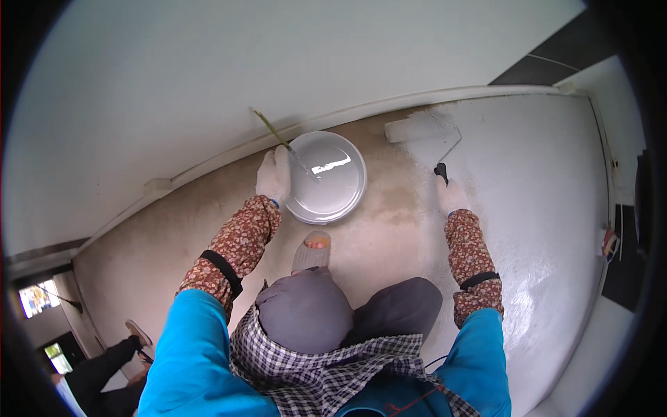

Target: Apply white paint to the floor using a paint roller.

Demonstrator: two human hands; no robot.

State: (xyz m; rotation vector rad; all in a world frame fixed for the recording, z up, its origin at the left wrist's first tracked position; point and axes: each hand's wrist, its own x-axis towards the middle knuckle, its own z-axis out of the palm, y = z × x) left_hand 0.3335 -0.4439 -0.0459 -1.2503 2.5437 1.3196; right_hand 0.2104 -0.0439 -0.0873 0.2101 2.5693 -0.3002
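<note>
Gloved hands apart: left hand (273, 175) gripped bucket (326, 177) rim w/ brush; right hand (451, 196) clamped on light, stiff roller (425, 130) handle; paint likely slippery.

bucket (326, 177): round, white paint inside, 12 o'clock of foot | roller (417, 128): white-coated, flat on floor, 2 o'clock of bucket

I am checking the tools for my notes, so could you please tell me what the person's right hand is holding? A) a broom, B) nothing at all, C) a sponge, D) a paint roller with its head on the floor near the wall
D: the gloved right hand grips the black handle of a paint roller, whose white head lies on the floor by the wall.
</note>
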